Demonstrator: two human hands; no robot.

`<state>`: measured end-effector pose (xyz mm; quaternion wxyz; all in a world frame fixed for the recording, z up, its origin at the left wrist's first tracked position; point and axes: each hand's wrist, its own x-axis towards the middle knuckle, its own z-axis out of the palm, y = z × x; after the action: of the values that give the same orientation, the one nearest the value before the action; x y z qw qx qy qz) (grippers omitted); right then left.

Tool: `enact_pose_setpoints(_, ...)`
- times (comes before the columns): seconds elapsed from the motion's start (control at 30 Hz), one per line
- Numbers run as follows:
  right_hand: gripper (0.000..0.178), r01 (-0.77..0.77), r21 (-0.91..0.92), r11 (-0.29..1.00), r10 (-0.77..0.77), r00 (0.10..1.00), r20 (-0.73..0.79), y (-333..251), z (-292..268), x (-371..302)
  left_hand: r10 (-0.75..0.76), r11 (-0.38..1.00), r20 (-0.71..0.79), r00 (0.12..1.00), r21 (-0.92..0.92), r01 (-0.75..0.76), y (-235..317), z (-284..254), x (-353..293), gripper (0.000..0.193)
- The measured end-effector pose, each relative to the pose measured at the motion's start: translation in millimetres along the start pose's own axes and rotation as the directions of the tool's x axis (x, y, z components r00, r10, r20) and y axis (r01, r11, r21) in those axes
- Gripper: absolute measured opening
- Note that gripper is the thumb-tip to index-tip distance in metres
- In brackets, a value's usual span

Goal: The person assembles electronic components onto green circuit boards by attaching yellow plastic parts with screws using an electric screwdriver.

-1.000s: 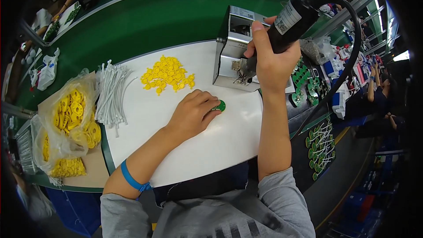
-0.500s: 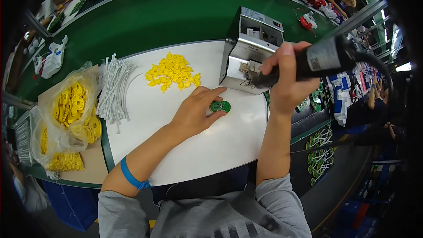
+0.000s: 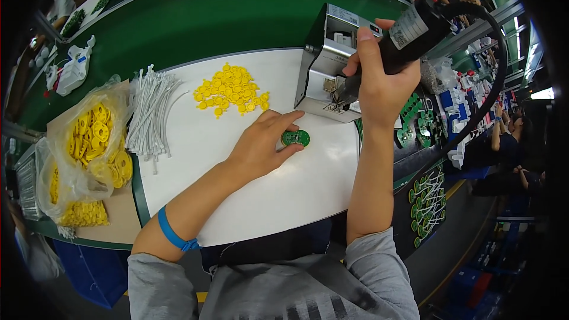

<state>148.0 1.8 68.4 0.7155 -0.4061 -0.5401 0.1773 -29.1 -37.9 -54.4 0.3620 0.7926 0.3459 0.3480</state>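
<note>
My left hand (image 3: 259,144) rests on the white work surface, thumb and fingers closed round the edge of a small round green circuit board (image 3: 296,137). My right hand (image 3: 388,86) grips a black electric screwdriver (image 3: 408,38) with a cable at its back end. The screwdriver's front end reaches down to the front of a metal screw feeder (image 3: 329,62); its tip is hard to make out there. Left of the feeder lies a loose pile of small yellow plastic pieces (image 3: 232,90).
A bundle of white cable ties (image 3: 149,112) lies at the left, beside a clear plastic bag (image 3: 83,136) of yellow parts on cardboard. More green circuit boards (image 3: 418,121) sit right of the feeder. Boards with white strips (image 3: 428,204) are lower right. The screwdriver's cable (image 3: 495,83) hangs down on the right.
My right hand has tilted the screwdriver more upright, its back end rising and shifting left, its front end still at the feeder. My left hand keeps the circuit board in about the same place.
</note>
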Motion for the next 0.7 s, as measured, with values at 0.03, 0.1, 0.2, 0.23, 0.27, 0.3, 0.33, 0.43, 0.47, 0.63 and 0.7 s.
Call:
enact_pose_setpoints(0.03, 0.033, -0.022, 0.021, 1.000, 0.022, 1.000, -0.010, -0.2, 0.5, -0.1, -0.015, 1.000, 0.003, 1.000, -0.016, 0.015, -0.4, 0.1, -0.7, 0.065)
enact_pose_setpoints(0.1, 0.033, -0.032, 0.028, 0.999, 0.033, 0.999, -0.019, -3.0, 2.0, -5.0, -0.015, 1.000, -0.001, 1.000, -0.023, 0.015, -1.1, 0.0, -1.9, 0.066)
enact_pose_setpoints(0.2, 0.034, -0.044, 0.033, 0.998, 0.045, 0.998, -0.034, -8.2, 2.7, -14.8, -0.027, 0.999, 0.000, 1.000, -0.026, 0.027, -1.6, -2.0, -3.9, 0.067)
enact_pose_setpoints(0.23, 0.034, -0.047, 0.036, 0.998, 0.048, 0.998, -0.041, -10.8, 3.0, -18.3, -0.038, 0.999, 0.008, 0.999, -0.024, 0.038, -2.0, -2.7, -4.5, 0.067)
enact_pose_setpoints(0.27, 0.030, -0.041, -0.022, 0.999, 0.041, 0.999, -0.020, -9.6, 1.4, -22.3, -0.042, 0.999, 0.003, 0.999, -0.025, 0.042, -3.5, -3.1, -5.3, 0.067)
enact_pose_setpoints(0.3, 0.030, -0.043, -0.020, 0.999, 0.042, 0.999, -0.014, -9.7, 2.0, -27.7, -0.039, 0.999, 0.009, 0.999, -0.024, 0.039, -5.1, -3.3, -6.0, 0.068)
enact_pose_setpoints(0.33, 0.030, -0.104, 0.027, 0.994, 0.104, 0.995, -0.009, -10.1, 3.1, -33.7, -0.037, 0.999, 0.014, 0.999, -0.023, 0.037, -6.3, -3.5, -6.8, 0.070)
enact_pose_setpoints(0.43, 0.031, -0.211, 0.210, 0.955, 0.203, 0.977, 0.061, -6.2, 5.6, -56.1, -0.006, 1.000, 0.005, 1.000, -0.008, 0.006, -8.1, -3.3, -8.8, 0.070)
enact_pose_setpoints(0.47, 0.031, -0.224, 0.265, 0.938, 0.212, 0.974, 0.076, -5.3, 9.8, -63.7, -0.010, 1.000, 0.001, 1.000, -0.007, 0.010, -8.7, -3.6, -9.0, 0.070)
enact_pose_setpoints(0.63, 0.032, -0.234, 0.286, 0.929, 0.204, 0.970, 0.131, 8.8, 24.4, -85.2, 0.031, 0.999, -0.030, 0.999, 0.041, -0.030, -14.0, -2.7, -9.7, 0.069)
enact_pose_setpoints(0.7, 0.033, -0.216, 0.223, 0.951, 0.186, 0.971, 0.149, 13.9, 27.6, -89.4, 0.025, 0.998, -0.035, 0.999, 0.053, -0.023, -17.8, -0.5, -11.5, 0.069)
